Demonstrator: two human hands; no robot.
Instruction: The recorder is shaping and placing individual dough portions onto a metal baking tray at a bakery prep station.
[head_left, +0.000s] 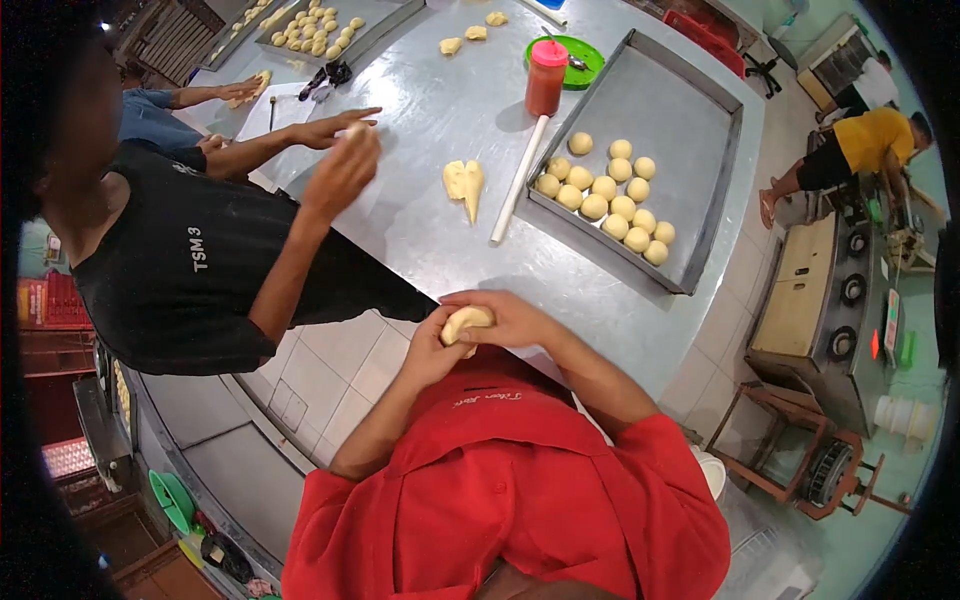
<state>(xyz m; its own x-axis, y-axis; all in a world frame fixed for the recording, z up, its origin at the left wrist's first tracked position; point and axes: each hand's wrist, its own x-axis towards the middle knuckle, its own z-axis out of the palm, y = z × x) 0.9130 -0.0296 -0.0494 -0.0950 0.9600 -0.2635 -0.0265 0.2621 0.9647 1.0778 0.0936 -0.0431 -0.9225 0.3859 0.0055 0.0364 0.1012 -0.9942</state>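
Both of my hands are wrapped round a pale piece of dough point(467, 324) in front of my red apron, just off the table's near edge. My left hand point(432, 345) cups it from the left and below. Over its right side curl the fingers of my right hand point(508, 318). A flattened, pointed piece of dough point(463, 187) lies on the metal table point(420, 230) ahead. To the right, a metal tray point(690, 130) holds several round dough balls point(604, 188), grouped at its near left end. A white rolling stick point(520, 182) rests beside the tray.
A red-lidded jar point(546, 78) stands by a green plate point(590, 62). At my left, a co-worker in a black shirt point(190, 260) reaches over the table. Farther off are another dough tray point(330, 45) and small dough pieces point(476, 34). A stove point(815, 290) stands at right.
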